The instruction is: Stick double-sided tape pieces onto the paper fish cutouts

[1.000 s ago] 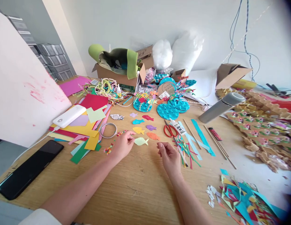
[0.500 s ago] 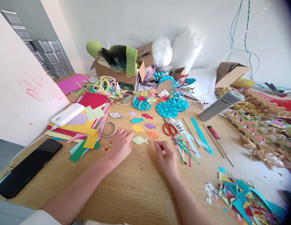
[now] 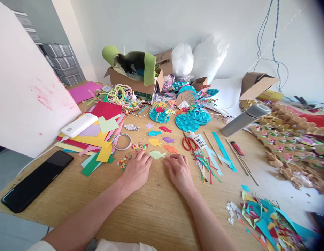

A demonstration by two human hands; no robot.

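A light green paper fish lies flat on the wooden table between my two hands. My left hand rests palm down, its fingers stretched loosely over the tabletop and their tips at the fish's head end. At the tail, the thumb and curled fingers of my right hand close together on the tip. Just beyond sit more paper fish: orange, yellow, purple, blue, red and a small lilac one. Colourful paper dots are scattered beside my left hand.
Red scissors, a glue bottle and thin paper strips lie right of the fish. A grey flask leans farther right. To the left are a tape roll, coloured paper and a phone. Paper scraps lie front right.
My right hand has moved left to the green fish's tail. My left hand has shifted slightly towards me, uncovering more paper dots. The view has shifted a little.
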